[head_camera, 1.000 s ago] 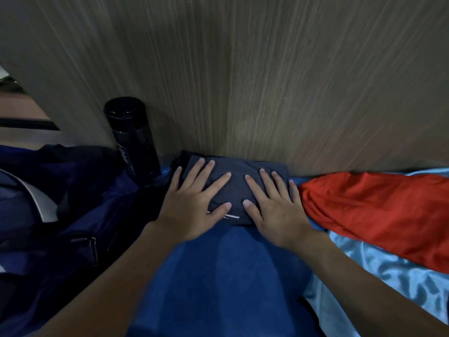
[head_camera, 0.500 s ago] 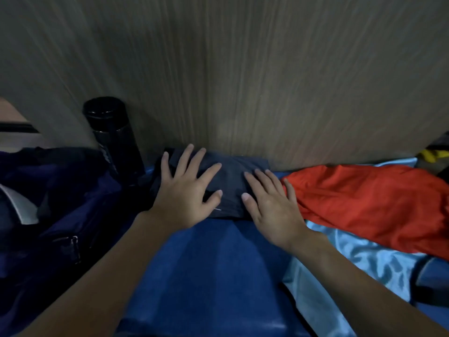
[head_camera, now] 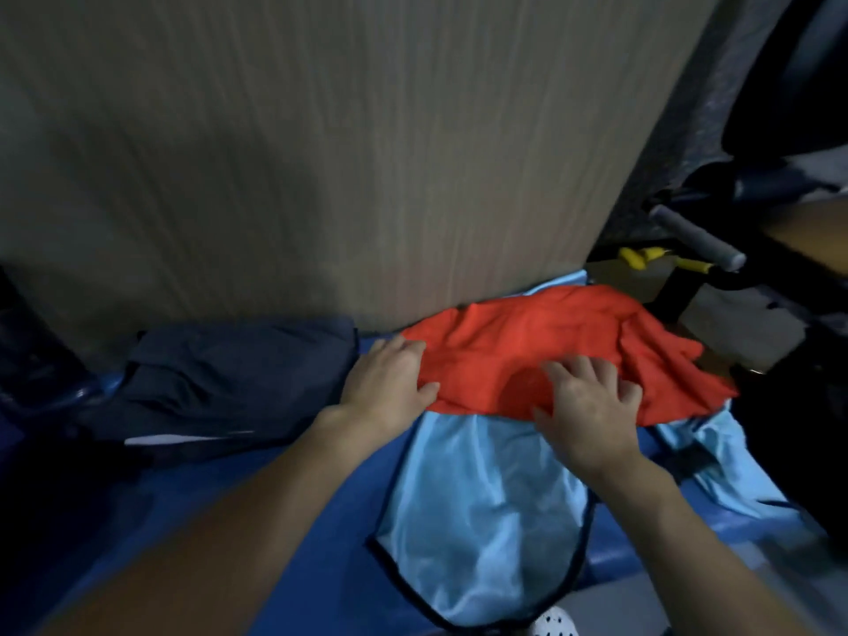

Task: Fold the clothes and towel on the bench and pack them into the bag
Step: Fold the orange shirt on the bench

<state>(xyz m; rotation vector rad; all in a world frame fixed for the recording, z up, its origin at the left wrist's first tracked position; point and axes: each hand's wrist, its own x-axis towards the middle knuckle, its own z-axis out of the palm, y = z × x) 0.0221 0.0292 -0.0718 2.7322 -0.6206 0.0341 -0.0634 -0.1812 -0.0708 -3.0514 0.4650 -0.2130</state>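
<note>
Our left hand (head_camera: 390,387) pinches the left edge of the red garment (head_camera: 527,342), our right hand (head_camera: 592,406) lies spread on it, centre right on the blue bench (head_camera: 321,498). The dark garment (head_camera: 229,378) at middle left looks folded; the red one and the light blue garment (head_camera: 482,488) under it are not, and nothing seems packed. We cannot make out the bag in the dark left edge

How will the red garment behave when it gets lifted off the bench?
Probably floppy: the red garment lies crumpled in soft folds and dents under the right hand. Likely light, being thin cloth. It may slide easily, since it rests on the shiny light blue garment.
</note>
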